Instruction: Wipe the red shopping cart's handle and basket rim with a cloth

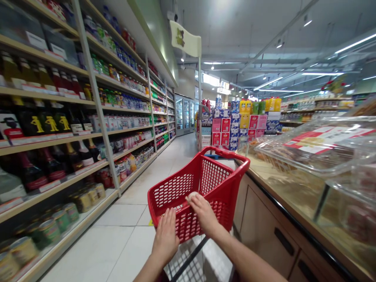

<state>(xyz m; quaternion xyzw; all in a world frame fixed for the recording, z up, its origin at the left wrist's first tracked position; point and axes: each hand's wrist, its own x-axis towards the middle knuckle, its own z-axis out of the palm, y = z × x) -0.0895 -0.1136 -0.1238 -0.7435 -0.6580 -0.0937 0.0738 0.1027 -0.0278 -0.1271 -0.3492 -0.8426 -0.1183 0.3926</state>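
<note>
A red plastic shopping cart (192, 192) with pierced walls stands in front of me, its basket holding nothing that I can see. My left hand (167, 234) lies over the near left corner of the basket rim, fingers together and hooked across the edge. On the near rim, further right, my right hand (202, 211) presses a crumpled white cloth (193, 195), which pokes out past the fingertips. Whether it is cloth or tissue is hard to tell. Below the basket a dark frame bar (190, 258) runs between my forearms.
Tall shelves of bottles and cans (55, 219) line the left. To the right, a counter (273, 223) with dark handles carries clear plastic food boxes (320, 145). Ahead stand stacked drink cartons (225, 131) and a flag on a pole (185, 39). Pale floor tiles (123, 235) lie left of the cart.
</note>
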